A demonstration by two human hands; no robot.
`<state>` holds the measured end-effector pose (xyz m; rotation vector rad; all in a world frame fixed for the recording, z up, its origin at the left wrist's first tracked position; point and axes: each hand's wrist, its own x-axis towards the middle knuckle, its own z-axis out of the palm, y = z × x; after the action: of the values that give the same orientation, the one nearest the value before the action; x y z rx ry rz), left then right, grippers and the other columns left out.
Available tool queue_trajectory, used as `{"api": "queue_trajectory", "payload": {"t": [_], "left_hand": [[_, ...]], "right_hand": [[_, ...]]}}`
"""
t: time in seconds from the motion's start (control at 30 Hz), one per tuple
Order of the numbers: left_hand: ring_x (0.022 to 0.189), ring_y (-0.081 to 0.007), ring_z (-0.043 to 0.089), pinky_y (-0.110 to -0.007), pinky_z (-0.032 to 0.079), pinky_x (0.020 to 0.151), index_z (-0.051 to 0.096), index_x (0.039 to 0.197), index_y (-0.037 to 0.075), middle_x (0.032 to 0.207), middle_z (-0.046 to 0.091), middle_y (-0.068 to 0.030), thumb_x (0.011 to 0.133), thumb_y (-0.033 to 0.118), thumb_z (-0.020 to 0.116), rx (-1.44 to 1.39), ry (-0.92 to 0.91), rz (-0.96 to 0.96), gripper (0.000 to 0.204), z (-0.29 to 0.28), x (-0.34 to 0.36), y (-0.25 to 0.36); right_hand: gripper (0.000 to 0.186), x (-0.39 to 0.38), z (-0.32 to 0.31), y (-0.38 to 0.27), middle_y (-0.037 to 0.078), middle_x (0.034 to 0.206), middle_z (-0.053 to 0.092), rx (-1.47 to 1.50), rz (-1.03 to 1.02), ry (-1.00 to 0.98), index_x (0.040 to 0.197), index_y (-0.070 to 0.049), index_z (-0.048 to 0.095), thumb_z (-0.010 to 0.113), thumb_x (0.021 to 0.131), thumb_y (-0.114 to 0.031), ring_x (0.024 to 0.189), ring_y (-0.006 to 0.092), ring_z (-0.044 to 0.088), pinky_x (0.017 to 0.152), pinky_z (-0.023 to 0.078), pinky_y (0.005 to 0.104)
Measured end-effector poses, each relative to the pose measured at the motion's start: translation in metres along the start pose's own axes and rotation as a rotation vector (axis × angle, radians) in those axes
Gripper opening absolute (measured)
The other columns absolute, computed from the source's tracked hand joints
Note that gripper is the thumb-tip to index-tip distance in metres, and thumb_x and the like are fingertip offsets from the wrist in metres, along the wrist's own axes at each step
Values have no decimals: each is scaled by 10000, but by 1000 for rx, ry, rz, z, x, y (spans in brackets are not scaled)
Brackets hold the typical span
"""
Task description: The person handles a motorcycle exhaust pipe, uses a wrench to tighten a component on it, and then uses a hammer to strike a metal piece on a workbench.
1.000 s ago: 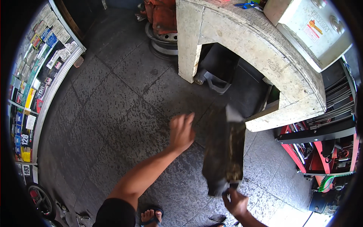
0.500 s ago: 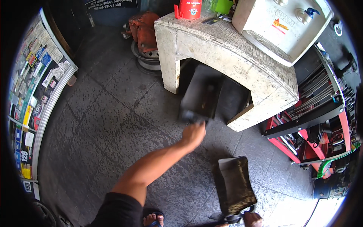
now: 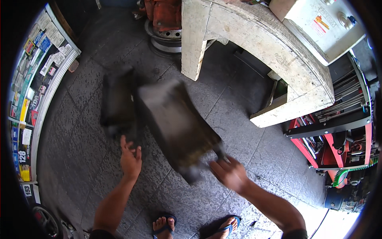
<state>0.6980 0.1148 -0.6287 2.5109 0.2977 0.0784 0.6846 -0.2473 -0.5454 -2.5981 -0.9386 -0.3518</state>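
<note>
My right hand (image 3: 229, 174) is closed round the handle end of a brownish-black scoop-shaped pan (image 3: 175, 119), which is held tilted above the floor and smeared by motion. A second dark, rectangular pan (image 3: 118, 99) lies to its left, also blurred. My left hand (image 3: 131, 159) is just below the near end of that second pan, with the fingers spread apart. Whether the fingertips touch it is hard to see. What the pans hold, if anything, cannot be made out.
A worn white table (image 3: 254, 36) with an arched opening stands at the far right, with a water dispenser (image 3: 314, 28) on it. A red tool rack (image 3: 334, 147) is on the right. A sticker-covered display case (image 3: 36, 91) lines the left. An orange machine part (image 3: 161, 16) rests on a wheel rim (image 3: 165, 44).
My left hand and the dark pan have come out from under the table, to the left, and its fingers have opened. My right hand has brought the other pan up and left.
</note>
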Motion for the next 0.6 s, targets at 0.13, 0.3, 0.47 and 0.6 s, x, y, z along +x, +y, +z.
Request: {"api": "queue_trajectory", "payload": {"t": [0.13,0.3,0.47,0.6], "left_hand": [[1151,-401,490,-509,378,988,406,1378,9,1217,508,-224,940,268,586,150,217,256,539,82,-19,4],[1212,-392,431,-581,327,1034,427,1300,63,1280,447,-203,934,410,575,130,-78,646,525,112,-5,63],[1384,-464,271,-663,169,1144,228,1479,60,1483,259,-262,896,588,561,181,-163,481,855,145,12,107],[1442,-465,189,-682,101,1152,99,1559,97,1547,184,-265,879,682,507,178,-220,476,985,148,12,87]], "right_hand": [[264,117,88,26,25,842,684,-102,74,16,1126,-109,638,652,866,-156,742,194,701,874,535,338],[230,184,103,33,99,989,722,206,433,142,1109,-98,657,668,907,-209,773,222,718,750,588,358],[373,147,75,325,73,697,616,987,979,876,779,-80,633,590,985,-388,545,146,589,439,471,294],[182,151,28,458,115,877,676,-199,975,263,956,-80,650,628,916,-256,742,222,656,564,540,373]]}}
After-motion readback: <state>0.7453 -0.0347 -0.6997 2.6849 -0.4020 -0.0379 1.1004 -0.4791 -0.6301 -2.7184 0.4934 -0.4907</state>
